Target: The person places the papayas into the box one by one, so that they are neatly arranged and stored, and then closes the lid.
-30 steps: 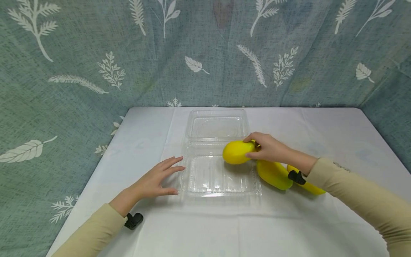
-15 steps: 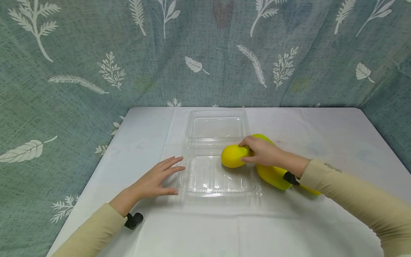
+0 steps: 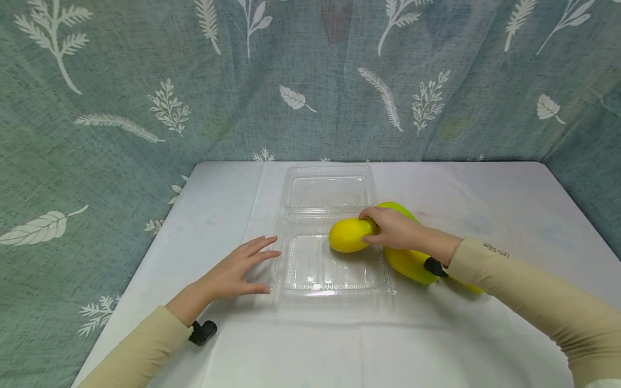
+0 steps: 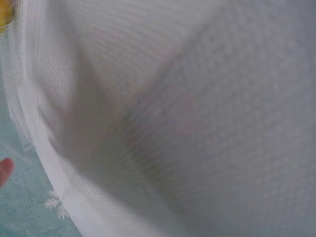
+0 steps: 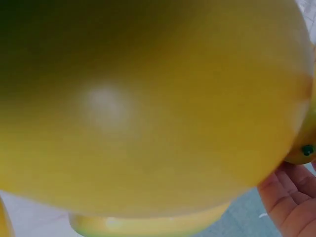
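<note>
- While it is spreading under both arms, the white cloth-covered table (image 3: 281,350) is bearing the container and the fruit.
- The clear, thin plastic hinged container (image 3: 301,269) is lying opened out, its lid (image 3: 330,191) on the far side and its ridged base nearer. Its walls are looking flexible and easily dented, so its rim is probably calling for a gentle touch.
- The left hand (image 3: 237,272) is spreading its fingers beside the base's left edge, gripping nothing; whether the fingertips are touching plastic, I cannot tell.
- The right hand (image 3: 395,229) is curling thumb and fingers round one end of a fruit, well apart from the left.
- Three glossy yellow-green oval fruits are lying outside on the right: one (image 3: 409,267) just beside the base, one (image 3: 395,207) behind the right hand, one (image 3: 470,285) partly under the sleeve.
- The smooth yellow oval fruit (image 3: 346,236) is sitting in or just over the base — contact below is hidden. It is seeming stiff and fairly light, perhaps moulded; its shiny skin is likely slippery, so the rounded sides are offering a surer hold than the tapering tip.
</note>
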Demonstrator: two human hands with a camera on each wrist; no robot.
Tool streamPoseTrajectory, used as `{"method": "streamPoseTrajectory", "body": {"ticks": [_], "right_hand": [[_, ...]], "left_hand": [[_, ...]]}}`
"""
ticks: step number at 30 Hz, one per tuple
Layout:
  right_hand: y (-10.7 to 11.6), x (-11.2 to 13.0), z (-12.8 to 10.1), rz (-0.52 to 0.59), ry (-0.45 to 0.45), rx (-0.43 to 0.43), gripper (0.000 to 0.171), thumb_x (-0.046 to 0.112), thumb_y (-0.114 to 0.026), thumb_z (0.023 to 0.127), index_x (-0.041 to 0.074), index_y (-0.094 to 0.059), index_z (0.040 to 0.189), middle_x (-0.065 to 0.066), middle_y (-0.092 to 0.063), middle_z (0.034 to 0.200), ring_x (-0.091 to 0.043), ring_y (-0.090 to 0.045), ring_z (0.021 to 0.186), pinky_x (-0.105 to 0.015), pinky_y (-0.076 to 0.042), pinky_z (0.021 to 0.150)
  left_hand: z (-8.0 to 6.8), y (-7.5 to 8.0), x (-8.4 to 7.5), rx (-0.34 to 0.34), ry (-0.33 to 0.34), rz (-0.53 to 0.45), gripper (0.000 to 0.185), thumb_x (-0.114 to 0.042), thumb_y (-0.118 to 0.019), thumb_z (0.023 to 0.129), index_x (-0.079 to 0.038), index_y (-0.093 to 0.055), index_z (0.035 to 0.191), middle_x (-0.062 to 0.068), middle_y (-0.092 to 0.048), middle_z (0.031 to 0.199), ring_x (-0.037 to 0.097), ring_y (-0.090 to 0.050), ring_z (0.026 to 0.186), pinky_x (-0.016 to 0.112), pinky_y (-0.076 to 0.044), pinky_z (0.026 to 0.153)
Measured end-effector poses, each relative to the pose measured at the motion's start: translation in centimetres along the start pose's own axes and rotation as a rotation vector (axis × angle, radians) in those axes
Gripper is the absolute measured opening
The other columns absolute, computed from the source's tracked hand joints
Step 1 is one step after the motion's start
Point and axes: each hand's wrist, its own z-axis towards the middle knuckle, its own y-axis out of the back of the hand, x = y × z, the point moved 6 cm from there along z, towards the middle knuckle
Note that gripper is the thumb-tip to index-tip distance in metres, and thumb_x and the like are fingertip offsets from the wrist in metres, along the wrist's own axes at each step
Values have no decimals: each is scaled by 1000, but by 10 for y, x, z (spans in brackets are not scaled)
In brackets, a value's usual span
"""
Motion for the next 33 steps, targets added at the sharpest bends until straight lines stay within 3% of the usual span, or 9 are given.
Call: {"method": "streamPoseTrajectory", "body": {"ticks": [25, 33], "right_hand": [[2, -2, 0, 24, 45, -4, 46, 19, -66, 82, 0, -50, 120, -16, -54, 119, -30, -52, 107, -43, -43, 91], [7, -3, -4, 52, 19, 4, 50, 20, -67, 81, 0, -49, 123, -18, -52, 121, -31, -51, 109, -43, -42, 93]], "left_hand": [[0, -1, 0, -6, 0, 3, 70, -40, -74, 71, -18, -48, 132, 6, -29, 147, 41, -28, 131, 58, -28, 101], [0, -1, 0, -9, -7, 2, 71, -41, -75, 71, -17, -48, 132, 6, -30, 147, 41, -29, 131, 57, -28, 101]]}}
